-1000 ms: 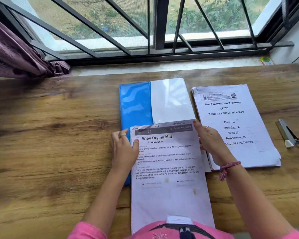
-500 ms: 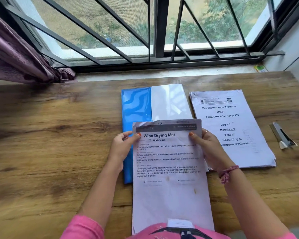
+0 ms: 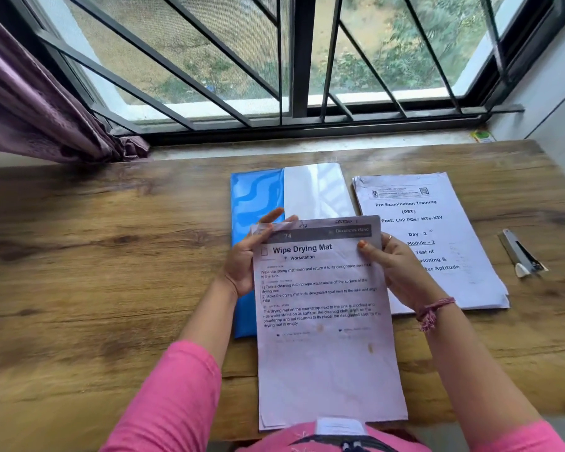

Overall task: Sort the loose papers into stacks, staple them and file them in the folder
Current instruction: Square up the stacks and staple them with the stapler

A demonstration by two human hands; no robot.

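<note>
Lifted higher now, stained "Wipe Drying Mat" stack (image 3: 327, 321) pinched by both hands' fingers (image 3: 367, 252).

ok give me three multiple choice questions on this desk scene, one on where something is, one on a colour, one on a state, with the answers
1. Where does the stapler lie?
A. on the folder
B. on the table, right of the Pre Examination Training stack
C. on the window sill

2. What colour is the opaque part of the folder?
A. blue
B. red
C. black

3. What is happening to the Wipe Drying Mat papers?
A. they lie untouched on the table
B. they are tucked inside the folder
C. both hands hold them near the top edge

Answers
1. B: it rests on bare wood of the table, past the right edge of the Pre Examination Training stack.
2. A: its left side is blue beside a clear panel.
3. C: the left hand and right hand grip the two sides.
</note>
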